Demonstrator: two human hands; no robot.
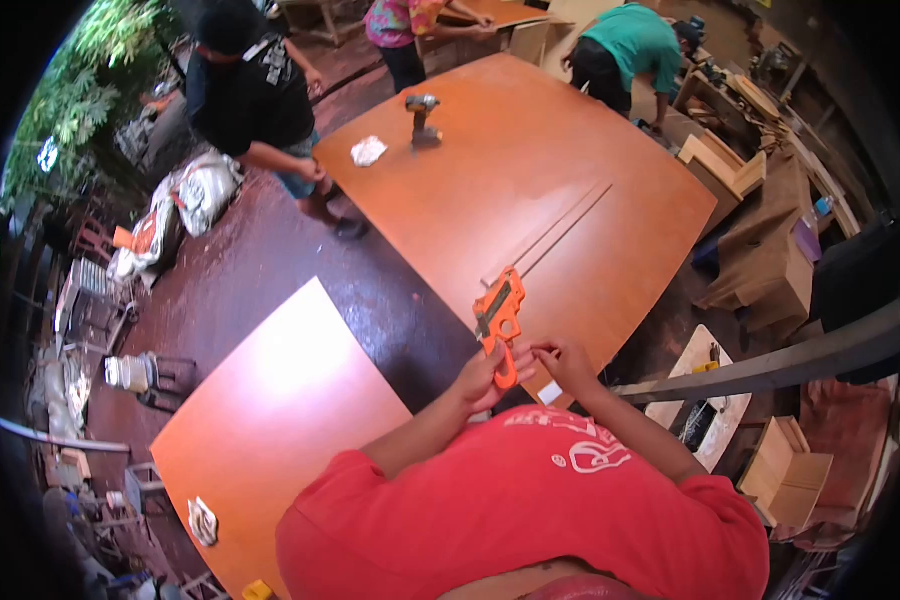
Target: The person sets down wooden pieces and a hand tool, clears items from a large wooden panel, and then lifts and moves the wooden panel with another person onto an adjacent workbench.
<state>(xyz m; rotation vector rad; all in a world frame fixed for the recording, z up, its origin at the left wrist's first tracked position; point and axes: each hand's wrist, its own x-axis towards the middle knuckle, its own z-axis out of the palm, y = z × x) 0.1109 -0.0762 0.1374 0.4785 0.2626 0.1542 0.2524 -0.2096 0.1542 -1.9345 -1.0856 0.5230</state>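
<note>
We are clamping the orange tool [510, 300] by its handle [507, 381] in our left hand [482, 382], presumably for steadiness, over the brown panel's [620, 260] near edge; our right hand [567, 366] is hovering alongside. Whether its fingers are meeting, we cannot tell.

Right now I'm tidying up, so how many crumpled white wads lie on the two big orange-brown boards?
2. One wad lies on the larger board, beside the drill; the other wad lies on the smaller board, near its left edge. The red shirt may hide others.
</note>
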